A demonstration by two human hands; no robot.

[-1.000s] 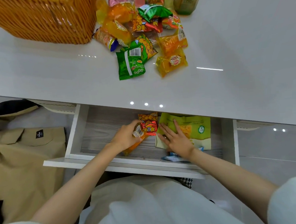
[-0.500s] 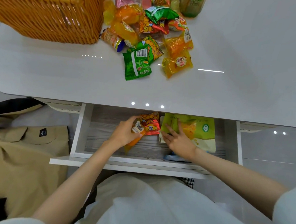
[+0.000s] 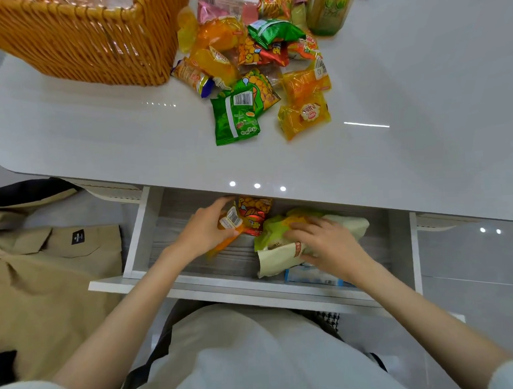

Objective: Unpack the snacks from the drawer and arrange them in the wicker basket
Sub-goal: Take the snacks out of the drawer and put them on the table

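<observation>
Packets [image 3: 231, 221] of crinkled plastic fill left hand [image 3: 203, 230] and right hand [image 3: 330, 245].

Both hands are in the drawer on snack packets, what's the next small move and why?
Probably lift both hands out and up to the tabletop: the left hand grips the orange packet, the right hand holds the green and cream bag, and the other snacks lie piled beside the wicker basket.

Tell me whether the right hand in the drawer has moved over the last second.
Yes, slightly. Against the white drawer front the right hand stays put, but its fingers have swung leftward and curled into the green-and-cream bag.
</observation>
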